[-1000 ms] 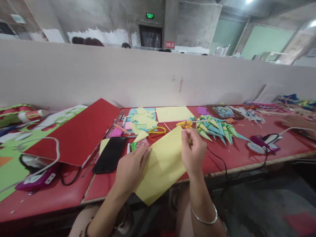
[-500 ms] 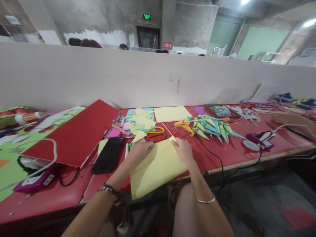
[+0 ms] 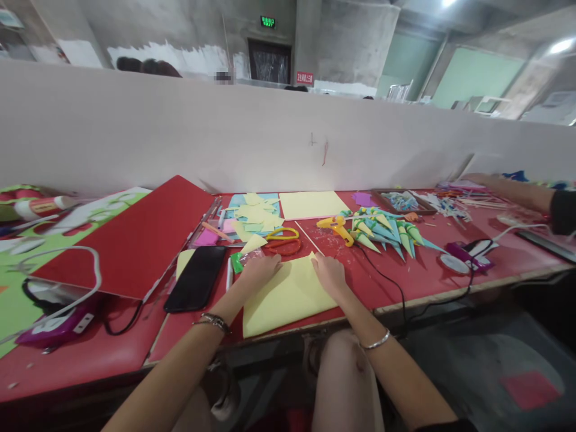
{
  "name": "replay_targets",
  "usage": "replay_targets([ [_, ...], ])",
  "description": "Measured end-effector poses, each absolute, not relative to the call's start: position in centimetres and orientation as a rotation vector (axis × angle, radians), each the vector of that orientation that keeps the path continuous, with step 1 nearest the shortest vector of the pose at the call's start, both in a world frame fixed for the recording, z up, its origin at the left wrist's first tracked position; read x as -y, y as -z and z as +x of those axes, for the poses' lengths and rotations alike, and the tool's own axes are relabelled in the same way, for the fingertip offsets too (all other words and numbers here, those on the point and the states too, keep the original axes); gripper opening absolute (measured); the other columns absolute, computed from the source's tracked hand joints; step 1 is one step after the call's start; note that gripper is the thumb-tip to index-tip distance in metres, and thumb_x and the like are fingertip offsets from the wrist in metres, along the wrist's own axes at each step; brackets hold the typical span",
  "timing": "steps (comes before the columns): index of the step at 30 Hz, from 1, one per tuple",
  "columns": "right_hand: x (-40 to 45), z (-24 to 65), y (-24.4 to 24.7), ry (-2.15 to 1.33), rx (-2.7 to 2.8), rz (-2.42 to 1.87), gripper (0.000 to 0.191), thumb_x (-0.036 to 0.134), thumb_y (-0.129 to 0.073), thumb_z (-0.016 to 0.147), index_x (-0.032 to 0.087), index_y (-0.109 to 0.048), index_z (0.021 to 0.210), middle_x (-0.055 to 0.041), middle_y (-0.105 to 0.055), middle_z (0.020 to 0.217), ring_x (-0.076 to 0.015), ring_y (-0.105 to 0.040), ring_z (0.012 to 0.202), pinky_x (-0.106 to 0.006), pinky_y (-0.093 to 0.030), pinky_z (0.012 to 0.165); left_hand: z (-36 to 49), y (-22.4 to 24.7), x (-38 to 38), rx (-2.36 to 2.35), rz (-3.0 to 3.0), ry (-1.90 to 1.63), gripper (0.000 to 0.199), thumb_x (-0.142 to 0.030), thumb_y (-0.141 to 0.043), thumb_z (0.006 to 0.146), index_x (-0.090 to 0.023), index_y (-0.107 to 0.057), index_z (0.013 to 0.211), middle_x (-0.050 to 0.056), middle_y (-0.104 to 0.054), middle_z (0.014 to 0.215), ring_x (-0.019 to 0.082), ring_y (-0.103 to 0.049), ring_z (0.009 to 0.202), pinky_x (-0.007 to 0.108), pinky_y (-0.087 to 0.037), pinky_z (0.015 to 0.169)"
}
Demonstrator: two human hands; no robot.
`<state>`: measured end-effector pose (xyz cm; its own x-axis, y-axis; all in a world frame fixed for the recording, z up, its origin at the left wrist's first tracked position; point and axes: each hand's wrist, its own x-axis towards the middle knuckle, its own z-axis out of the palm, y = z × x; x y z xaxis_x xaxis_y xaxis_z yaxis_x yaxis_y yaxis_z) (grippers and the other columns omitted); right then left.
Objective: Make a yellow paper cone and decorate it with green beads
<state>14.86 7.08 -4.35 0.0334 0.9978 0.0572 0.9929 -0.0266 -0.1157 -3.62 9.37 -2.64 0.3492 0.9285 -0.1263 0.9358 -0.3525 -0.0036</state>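
A sheet of pale yellow paper (image 3: 288, 294) that looks folded over lies at the table's front edge. My left hand (image 3: 260, 271) grips its far left edge with bent fingers, and the fingertips are partly hidden. At the far right corner, my right hand (image 3: 329, 276) pinches the paper between thumb and fingers. A thin pale stick (image 3: 308, 237) lies just beyond that corner. Scissors (image 3: 283, 235) with yellow and red handles rest past my left hand. Beside that hand are a small green packet (image 3: 236, 261) and a white pen-like stick (image 3: 229, 275).
A black phone (image 3: 195, 279) and a large red board (image 3: 135, 234) lie on the left. Yellow paper scraps (image 3: 256, 213) are piled behind. On the right are a yellow glue gun (image 3: 336, 227), folded paper cones (image 3: 387, 231), a power strip (image 3: 472, 255) and a co-worker's arm (image 3: 517, 187).
The yellow paper's near edge has risen toward the table, and the sheet looks flatter. Both my hands still hold it. The co-worker's arm on the right now reaches farther back.
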Motion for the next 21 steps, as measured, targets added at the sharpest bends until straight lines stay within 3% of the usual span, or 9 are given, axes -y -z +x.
replay_targets([
  [7, -7.5, 15.0, 4.3, -0.027, 2.111, -2.194, 0.029, 0.029, -0.034, 0.092, 0.018, -0.056, 0.108, -0.0127, -0.069, 0.089, -0.0208, -0.066, 0.084, -0.026, -0.045, 0.068, -5.3, 3.1, -9.4, -1.775, 2.587, 0.098, 0.028, -0.033, -0.048, 0.087, -0.014, -0.054, 0.108, 0.007, -0.06, 0.102, 0.018, -0.059, 0.087, 0.039, -0.05, 0.075],
  [11, -7.6, 15.0, 4.4, -0.025, 2.11, -2.209, 0.03, 0.03, -0.033, 0.093, 0.018, -0.055, 0.11, -0.0127, -0.069, 0.089, -0.0212, -0.066, 0.084, -0.027, -0.045, 0.069, -6.5, 3.3, -9.2, -1.807, 2.621, 0.039, 0.03, -0.028, -0.033, 0.092, -0.013, -0.057, 0.1, 0.012, -0.064, 0.089, 0.024, -0.063, 0.081, 0.036, -0.049, 0.066],
  [14, -7.6, 14.9, 4.4, -0.018, 2.117, -2.207, 0.03, 0.03, -0.033, 0.093, 0.018, -0.055, 0.109, -0.0119, -0.069, 0.089, -0.0207, -0.066, 0.085, -0.027, -0.045, 0.069, -7.0, 3.4, -9.0, -1.76, 2.679, 0.013, 0.029, -0.024, -0.033, 0.09, -0.012, -0.058, 0.099, 0.015, -0.064, 0.089, 0.026, -0.063, 0.08, 0.036, -0.048, 0.062],
  [19, -7.5, 14.9, 4.3, 0.001, 2.129, -2.203, 0.029, 0.029, -0.033, 0.093, 0.019, -0.056, 0.108, -0.0113, -0.07, 0.088, -0.0202, -0.067, 0.084, -0.025, -0.045, 0.068, -6.2, 3.4, -8.1, -1.596, 2.855, -0.079, 0.032, -0.01, -0.033, 0.086, -0.013, -0.057, 0.107, 0.018, -0.059, 0.11, 0.03, -0.052, 0.107, 0.048, -0.043, 0.086],
  [21, -7.5, 14.9, 4.3, 0.006, 2.128, -2.205, 0.029, 0.028, -0.033, 0.093, 0.018, -0.055, 0.109, -0.0117, -0.069, 0.088, -0.0198, -0.067, 0.083, -0.025, -0.045, 0.068, -5.1, 3.5, -7.3, -1.506, 2.904, -0.101, 0.033, -0.01, -0.035, 0.086, -0.014, -0.056, 0.111, 0.017, -0.056, 0.118, 0.029, -0.048, 0.114, 0.047, -0.039, 0.093],
])
